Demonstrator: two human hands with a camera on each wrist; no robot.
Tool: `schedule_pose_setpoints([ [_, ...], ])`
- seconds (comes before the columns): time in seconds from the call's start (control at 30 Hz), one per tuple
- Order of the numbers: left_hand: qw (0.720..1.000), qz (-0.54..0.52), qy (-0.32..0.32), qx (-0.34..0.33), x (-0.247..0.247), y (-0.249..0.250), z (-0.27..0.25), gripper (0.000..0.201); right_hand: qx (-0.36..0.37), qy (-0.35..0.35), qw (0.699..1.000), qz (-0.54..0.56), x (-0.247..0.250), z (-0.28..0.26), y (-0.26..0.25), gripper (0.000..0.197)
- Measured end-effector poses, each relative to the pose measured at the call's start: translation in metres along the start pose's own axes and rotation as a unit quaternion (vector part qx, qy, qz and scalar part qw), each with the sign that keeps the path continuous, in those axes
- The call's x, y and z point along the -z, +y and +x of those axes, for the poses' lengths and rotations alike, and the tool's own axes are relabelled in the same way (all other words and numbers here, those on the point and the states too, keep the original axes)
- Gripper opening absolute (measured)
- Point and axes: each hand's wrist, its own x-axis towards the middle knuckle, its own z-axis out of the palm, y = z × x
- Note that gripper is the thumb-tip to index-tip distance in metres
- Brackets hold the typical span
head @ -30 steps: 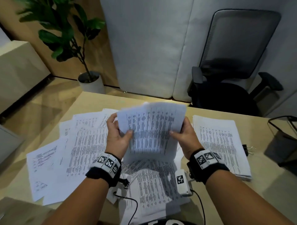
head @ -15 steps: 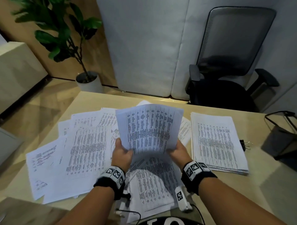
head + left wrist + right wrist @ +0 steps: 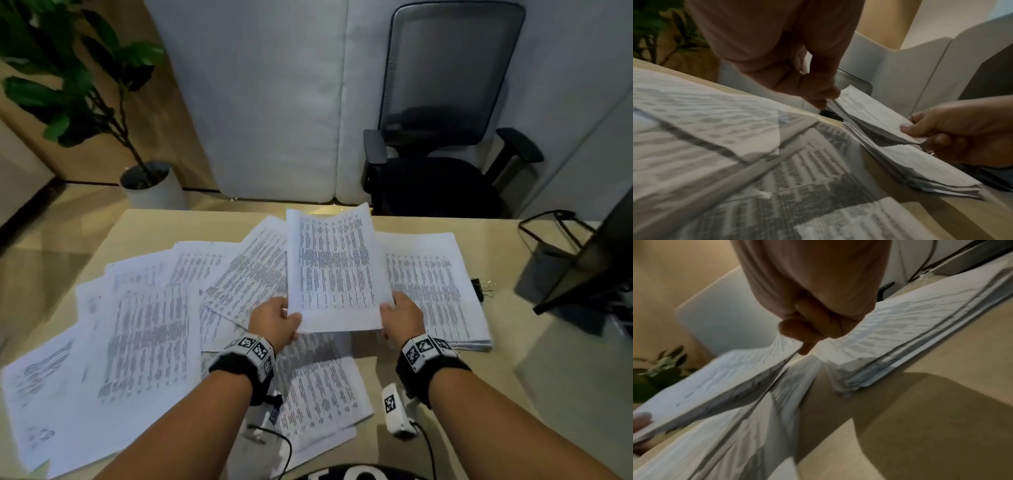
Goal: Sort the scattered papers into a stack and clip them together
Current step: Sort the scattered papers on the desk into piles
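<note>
Your left hand [image 3: 274, 322] and right hand [image 3: 404, 317] are pinching a bundle of papers [image 3: 337, 270] in their fingers, lifting it above the counter [image 3: 548, 359] by the stack [image 3: 442, 291] near the right edge.

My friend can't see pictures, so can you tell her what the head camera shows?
Two hands, the left hand and right hand, hold a bundle of printed papers above a desk. Loose sheets lie scattered to the left, a neat stack to the right with a black binder clip beside it. An office chair and potted plant stand behind.
</note>
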Motion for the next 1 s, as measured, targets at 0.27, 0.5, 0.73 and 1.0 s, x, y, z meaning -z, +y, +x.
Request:
schedule_pose_setpoints([
  [0.27, 0.994, -0.040, -0.099, 0.034, -0.098, 0.040, 0.013, 0.014, -0.073, 0.116, 0.990, 0.021, 0.075, 0.013, 0.059, 0.033],
  [0.5, 0.991, -0.005, -0.126, 0.047, -0.150, 0.047, 0.027, 0.007, -0.083, 0.148, 0.985, 0.016, 0.106, 0.026, 0.096, 0.027],
  [0.73, 0.988, 0.025, -0.130, 0.074, -0.171, 0.049, 0.028, 0.019, -0.058, 0.144, 0.988, -0.023, 0.113, 0.031, 0.107, 0.038],
  [1.0, 0.984, 0.080, -0.144, 0.064, -0.177, 0.022, 0.039, 0.066, -0.004, 0.160, 0.981, -0.106, 0.108, 0.018, 0.095, 0.042],
])
